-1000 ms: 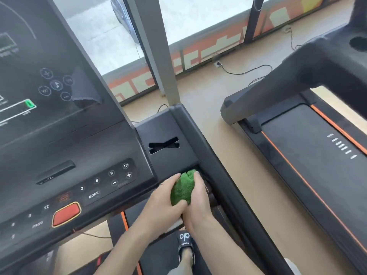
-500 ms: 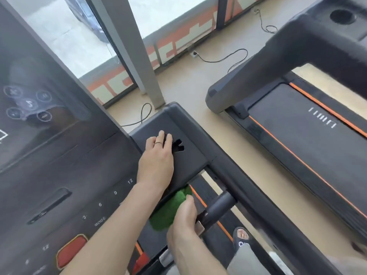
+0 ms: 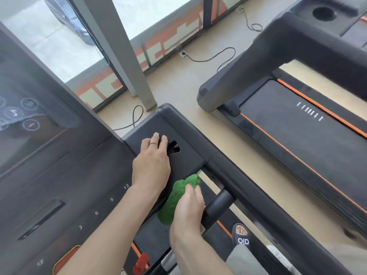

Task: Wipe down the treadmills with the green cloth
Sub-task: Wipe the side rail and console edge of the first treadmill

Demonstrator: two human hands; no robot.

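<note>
— Green terry, that's the green cloth [image 3: 179,197], bunched up and pressed against the lower edge of the near treadmill [image 3: 184,159] console's corner panel, just at seven o'clock from the cross-shaped slot [image 3: 174,147].

— Who's got it?

— Right hand [image 3: 187,213], fingers curled over the wad, pinning it to the plastic. Left hand [image 3: 152,165] lies flat on the panel at eleven o'clock from the cloth, fingers straight, ring showing, gripping nothing, only resting there.

— How will that cloth behave?

— Soft and light, I'd say; it squashes to whatever shape the fingers give it. Best taken in the middle of the bunch with a full palm, so loose ends don't drag or snag on the short handlebar [image 3: 218,203] at three o'clock.

— Any risk?

— It could slip through the gap beside the side rail [image 3: 258,197] onto the belt below, if the hold loosens. The second treadmill [image 3: 297,135] waits at two o'clock, well apart, and looks untouched.
</note>
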